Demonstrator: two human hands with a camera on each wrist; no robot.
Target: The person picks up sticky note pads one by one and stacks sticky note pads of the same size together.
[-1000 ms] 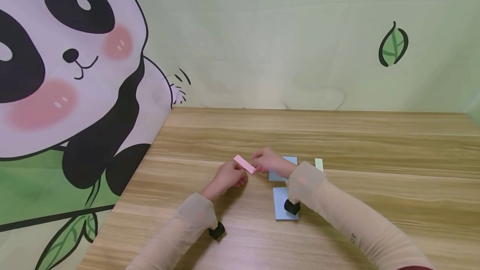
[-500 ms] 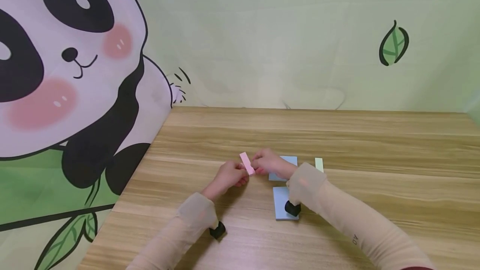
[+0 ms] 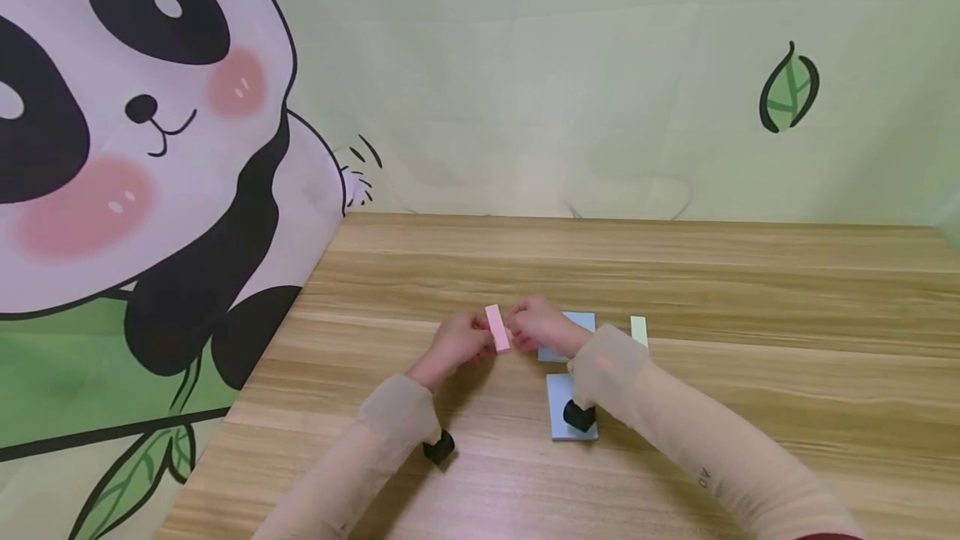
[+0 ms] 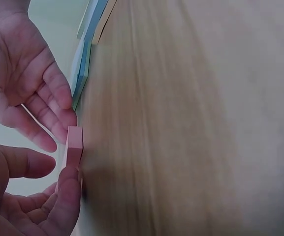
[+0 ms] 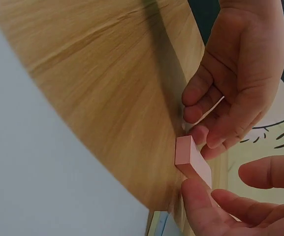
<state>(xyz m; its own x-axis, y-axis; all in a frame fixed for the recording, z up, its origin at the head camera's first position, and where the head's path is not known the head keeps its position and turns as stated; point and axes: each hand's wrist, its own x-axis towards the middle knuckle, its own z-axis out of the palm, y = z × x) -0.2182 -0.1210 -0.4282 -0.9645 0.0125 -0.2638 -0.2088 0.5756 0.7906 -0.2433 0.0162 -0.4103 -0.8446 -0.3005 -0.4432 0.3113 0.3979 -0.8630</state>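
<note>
On the wooden table lies a narrow pink pad of sticky notes [image 3: 497,329], between the two hands. My left hand [image 3: 460,341] is at its left side; in the left wrist view a fingertip [image 4: 69,184] touches the pad while the thumb stands off from it. From the right, my right hand [image 3: 540,325] reaches over a blue sticky-note pad [image 3: 581,320]. In the right wrist view, one of its fingertips [image 5: 195,189] is right at the pink pad's near side, with the thumb apart. Both hands have loosely bent fingers and neither pinches the pad.
A second blue pad [image 3: 561,419] lies nearer, partly under the black camera [image 3: 579,416] on the right wrist. Beyond the right sleeve shows a narrow pale green pad [image 3: 638,329]. A panda-printed backdrop [image 3: 525,107] stands behind the table [image 3: 787,290].
The pink pad has turned from a slant to nearly upright in the head view, shifting slightly right. The fingers have eased off it, and the right hand has drawn slightly away.
</note>
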